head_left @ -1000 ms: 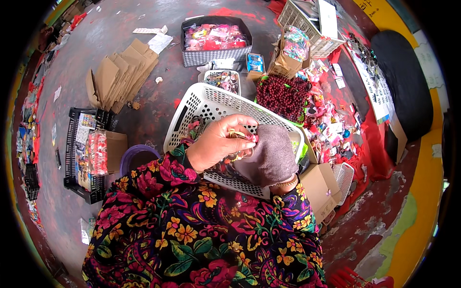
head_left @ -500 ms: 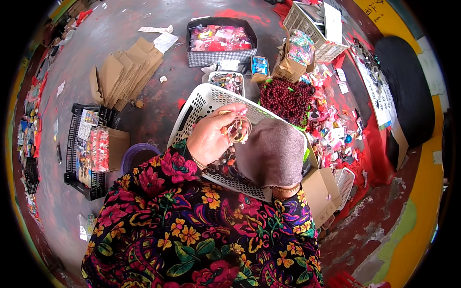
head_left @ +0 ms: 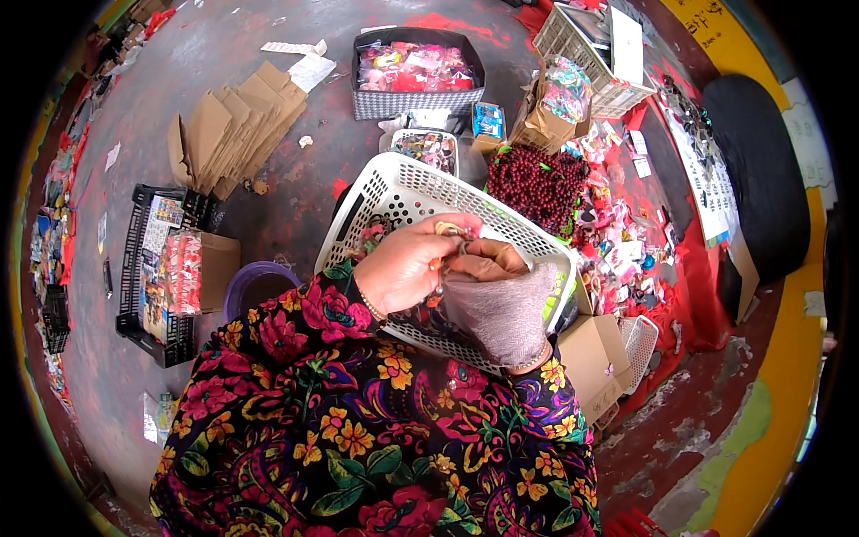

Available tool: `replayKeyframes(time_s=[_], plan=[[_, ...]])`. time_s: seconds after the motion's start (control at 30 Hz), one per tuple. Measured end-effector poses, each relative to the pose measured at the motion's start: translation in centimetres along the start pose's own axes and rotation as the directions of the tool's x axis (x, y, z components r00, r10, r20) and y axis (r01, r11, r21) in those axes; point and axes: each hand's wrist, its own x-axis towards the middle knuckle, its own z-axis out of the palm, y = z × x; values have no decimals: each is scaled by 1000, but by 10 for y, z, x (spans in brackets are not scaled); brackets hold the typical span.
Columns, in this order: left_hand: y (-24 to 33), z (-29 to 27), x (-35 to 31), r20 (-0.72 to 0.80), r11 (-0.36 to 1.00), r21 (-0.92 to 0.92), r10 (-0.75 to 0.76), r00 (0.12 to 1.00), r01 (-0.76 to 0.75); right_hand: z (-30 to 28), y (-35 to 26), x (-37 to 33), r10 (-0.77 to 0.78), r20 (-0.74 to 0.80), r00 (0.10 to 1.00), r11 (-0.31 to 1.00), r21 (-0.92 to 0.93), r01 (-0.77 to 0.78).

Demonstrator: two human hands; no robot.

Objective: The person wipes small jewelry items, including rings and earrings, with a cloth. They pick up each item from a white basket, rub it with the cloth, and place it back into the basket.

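My left hand point(head_left: 403, 267) is closed over the white perforated plastic basket point(head_left: 358, 199), pinching thin looped bands point(head_left: 451, 230) with pale and pinkish bits on them. My right hand point(head_left: 490, 261) meets it at the fingertips, its fingers bent together at the same loops. A greyish-mauve cloth cover point(head_left: 503, 313) wraps the right palm and wrist and leaves the fingers bare. Mixed small items point(head_left: 380, 228) lie in the basket, partly hidden under my hands. The fingers hide most of the bands.
Beyond the basket stand a small white tray point(head_left: 458, 158) and a grey checked bin point(head_left: 416, 106) of pink packets. Dark red beads point(head_left: 537, 190) are heaped at right, near an open carton point(head_left: 595, 362). A purple bucket point(head_left: 240, 291) and black crate point(head_left: 134, 268) stand left.
My right hand has turned, so its fingers now show beyond the cloth cover, and it has come to my left hand. The left hand has lowered slightly, and its loops are now mostly covered.
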Motion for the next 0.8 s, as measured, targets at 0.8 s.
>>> replayKeyframes(time_s=[0.8], plan=[[-5, -13, 0, 93, 968, 167, 174, 980, -188, -14, 9, 5, 314, 32, 949, 853, 430, -297]])
